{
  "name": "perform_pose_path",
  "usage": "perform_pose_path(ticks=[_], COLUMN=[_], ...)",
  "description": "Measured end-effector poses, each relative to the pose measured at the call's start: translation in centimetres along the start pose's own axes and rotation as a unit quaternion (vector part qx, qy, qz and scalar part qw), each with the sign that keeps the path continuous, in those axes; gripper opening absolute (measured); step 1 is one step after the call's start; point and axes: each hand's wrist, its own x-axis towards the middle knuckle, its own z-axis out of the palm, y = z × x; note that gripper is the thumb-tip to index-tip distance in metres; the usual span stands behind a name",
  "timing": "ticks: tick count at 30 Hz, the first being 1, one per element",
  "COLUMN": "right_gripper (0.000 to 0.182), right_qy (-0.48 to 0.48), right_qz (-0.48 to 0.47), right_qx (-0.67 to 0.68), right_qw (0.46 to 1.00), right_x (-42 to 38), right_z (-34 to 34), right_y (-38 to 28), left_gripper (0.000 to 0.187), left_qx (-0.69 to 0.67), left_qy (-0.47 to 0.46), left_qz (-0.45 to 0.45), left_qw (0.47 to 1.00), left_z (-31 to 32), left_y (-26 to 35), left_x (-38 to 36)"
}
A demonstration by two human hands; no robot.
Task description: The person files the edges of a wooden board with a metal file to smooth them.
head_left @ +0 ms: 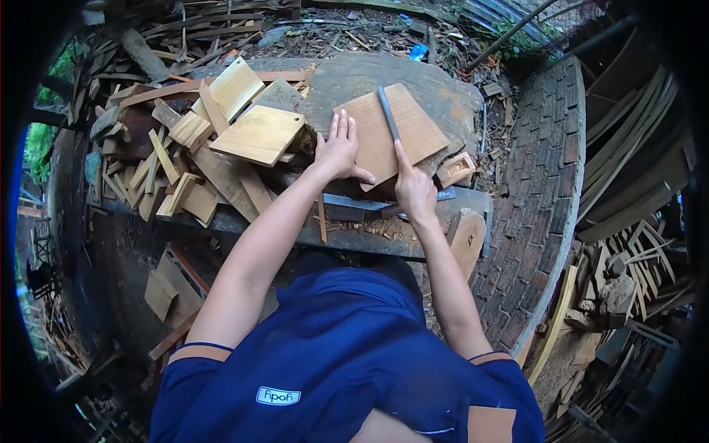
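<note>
The right hand [416, 193] is closed around the near end of a file [388, 113], its index finger stretched along the steel; the left hand [341, 153] is spread, fingers fanned and thumb apart, touching the left side of a brown board [422, 136] without gripping it. The board lies at an angle under the file, on the worktable [362, 77]. It looks stiff, fairly light and dry enough not to be slippery, though its corners could chip; opposite edges seem the best place to take hold. The file is likely rigid and heavier for its size, best held at the near end, clear of the rough faces. The tabletop is weathered, with shavings along its near side and a small hollowed block [456, 169] right of the board. Left are 2 pale boards [257, 134] among offcuts [166, 159]; beyond the table's right side runs a brick strip [528, 173], with more scrap wood [628, 273] further out.
</note>
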Motion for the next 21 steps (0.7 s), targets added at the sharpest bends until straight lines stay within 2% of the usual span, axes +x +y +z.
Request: perform_pose_path(ticks=[4,8,9,10,14,17,20,21], right_gripper=[0.063,0.06,0.058,0.058,0.061,0.06,0.063,0.061], right_qy=[-0.06,-0.03,0.015,0.018,0.013,-0.085,-0.049,-0.066], right_qz=[-0.029,-0.027,-0.041,-0.042,-0.022,-0.027,-0.024,-0.002], right_qx=[0.012,-0.027,-0.013,-0.011,0.005,0.009,0.014,-0.001], right_qw=[0.998,0.999,0.999,0.999,1.0,0.996,0.998,0.998], right_x=[-5.6,-2.7,-1.4,-1.0,-2.7,-6.2,-4.2,-3.0], right_z=[-0.9,-1.2,0.0,0.2,-0.1,-1.3,-0.1,-0.3], right_y=[-1.2,-1.3,-0.7,-0.7,-1.6,-2.7,-2.0,-2.3], left_gripper=[0.151,0.149,0.151,0.151,0.151,0.15,0.148,0.146], left_qx=[-0.008,-0.005,-0.015,-0.012,-0.014,-0.004,-0.022,-0.033], left_qy=[0.002,0.009,0.013,0.016,0.037,0.051,0.075,0.089], left_qz=[-0.002,0.007,0.003,0.004,0.01,0.01,0.026,0.041], left_qw=[1.0,1.0,1.0,1.0,0.999,0.999,0.997,0.995], left_z=[0.2,0.3,0.3,0.5,0.8,1.0,1.6,2.1], left_y=[-0.1,-0.2,-0.2,-0.3,-0.6,-0.8,-1.2,-1.6], left_x=[0.0,0.0,0.0,0.0,-0.1,-0.5,-0.4,-0.1])
